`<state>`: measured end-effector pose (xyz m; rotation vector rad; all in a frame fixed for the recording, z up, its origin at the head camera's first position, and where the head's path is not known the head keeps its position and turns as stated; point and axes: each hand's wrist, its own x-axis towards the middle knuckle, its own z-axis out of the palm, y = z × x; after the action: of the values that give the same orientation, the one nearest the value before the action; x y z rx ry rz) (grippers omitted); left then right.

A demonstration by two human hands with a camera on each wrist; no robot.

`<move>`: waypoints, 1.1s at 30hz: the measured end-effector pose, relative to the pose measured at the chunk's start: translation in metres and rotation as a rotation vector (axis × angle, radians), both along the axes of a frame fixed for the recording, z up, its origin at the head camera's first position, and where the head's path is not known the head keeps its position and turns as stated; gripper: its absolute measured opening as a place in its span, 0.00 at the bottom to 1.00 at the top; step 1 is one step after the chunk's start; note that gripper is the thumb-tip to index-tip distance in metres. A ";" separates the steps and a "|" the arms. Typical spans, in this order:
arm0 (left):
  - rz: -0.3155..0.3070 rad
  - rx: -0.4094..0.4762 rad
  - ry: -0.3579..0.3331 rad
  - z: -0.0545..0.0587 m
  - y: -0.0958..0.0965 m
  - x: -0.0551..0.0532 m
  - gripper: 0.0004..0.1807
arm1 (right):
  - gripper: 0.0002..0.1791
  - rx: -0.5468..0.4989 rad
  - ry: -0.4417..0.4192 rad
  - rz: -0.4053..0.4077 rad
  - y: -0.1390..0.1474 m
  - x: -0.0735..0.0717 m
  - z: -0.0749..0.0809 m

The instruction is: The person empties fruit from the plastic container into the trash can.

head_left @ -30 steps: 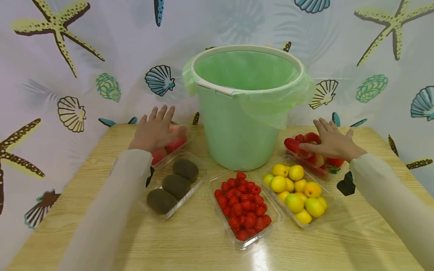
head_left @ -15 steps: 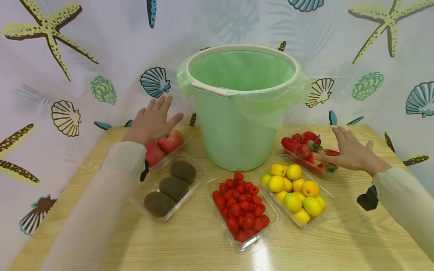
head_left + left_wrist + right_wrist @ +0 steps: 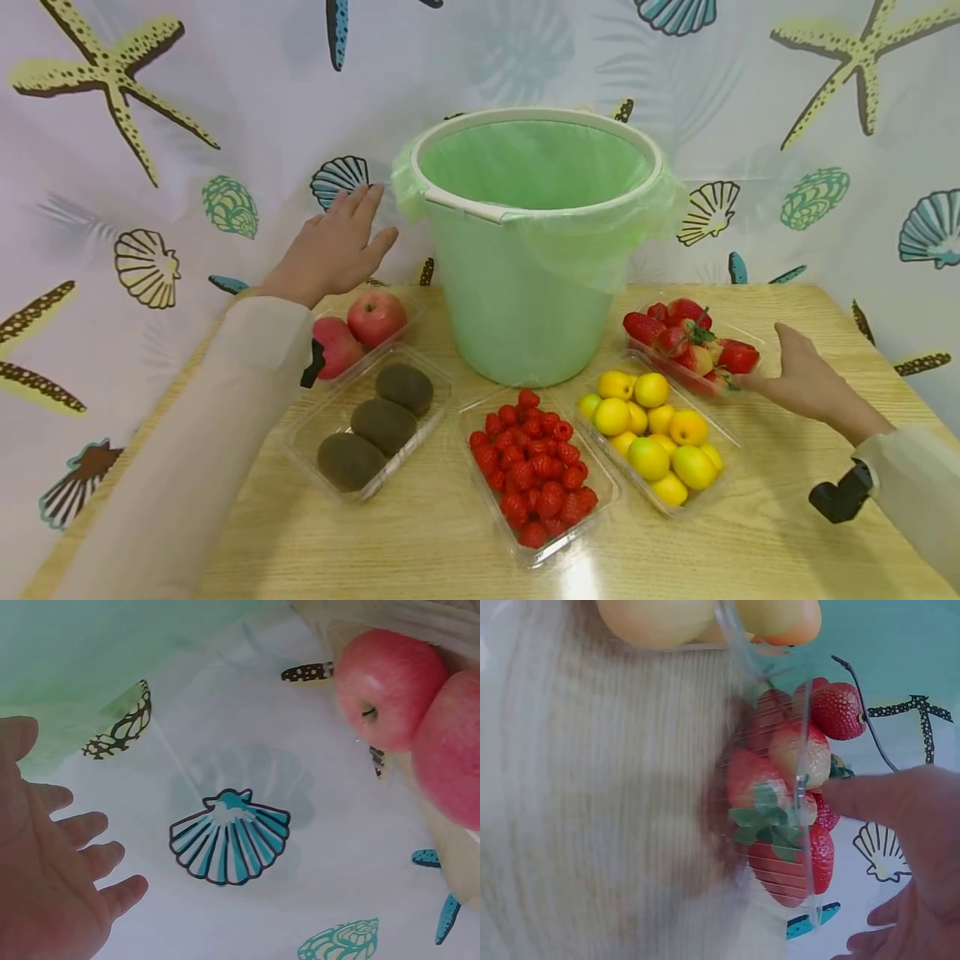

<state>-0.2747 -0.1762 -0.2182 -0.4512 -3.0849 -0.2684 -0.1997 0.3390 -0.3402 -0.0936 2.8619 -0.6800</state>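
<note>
Behind everything hung a pale cloth printed with shells and starfish, and before it spread a wood-grained table. Toward its far edge stood a green bucket, upright, a thin plastic liner folded out over its pale rim. Two arms in loose pale sleeves reached in from the near side.

The left hand was raised above the apples, fingers extended and thumb spread, holding nothing. The right hand was lower, its thumb standing wide of the fingers, with nothing visible between them.

That gap set the key relation: it faced leftward, toward the outer end of the strawberry tray. The tray lay right of the bucket, its long axis slanting from beside the bucket outward and toward the person. The right hand was plainly the nearer; the left was across on the bucket's far side.

Among the fruit, two apples lay left of the bucket, three brown kiwis nearer, yellow fruit beside the strawberry tray, and raspberries at centre front. Heaped strawberries lay just left of the right thumb; whether it touched fruit or plastic, the dim right wrist view left unclear.
</note>
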 end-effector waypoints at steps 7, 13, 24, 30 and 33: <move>-0.016 0.000 0.046 0.018 0.004 -0.001 0.33 | 0.61 -0.083 -0.125 -0.078 0.005 0.008 -0.012; -0.039 0.103 0.082 0.035 0.017 -0.001 0.32 | 0.57 -0.259 -0.297 -0.109 0.007 0.007 -0.017; -0.111 0.301 -0.144 0.047 0.042 -0.008 0.35 | 0.45 -0.738 -0.406 -0.137 0.013 -0.004 -0.036; -0.113 0.371 -0.129 0.047 0.047 -0.009 0.22 | 0.25 -0.890 -0.391 -0.256 0.012 -0.010 -0.036; -0.103 0.351 -0.132 0.051 0.047 -0.006 0.26 | 0.14 -0.908 -0.381 -0.293 0.009 -0.013 -0.033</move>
<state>-0.2812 -0.1290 -0.1675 -0.5958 -3.0435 -0.8559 -0.2130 0.3478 -0.3733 0.2960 2.0206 -1.7729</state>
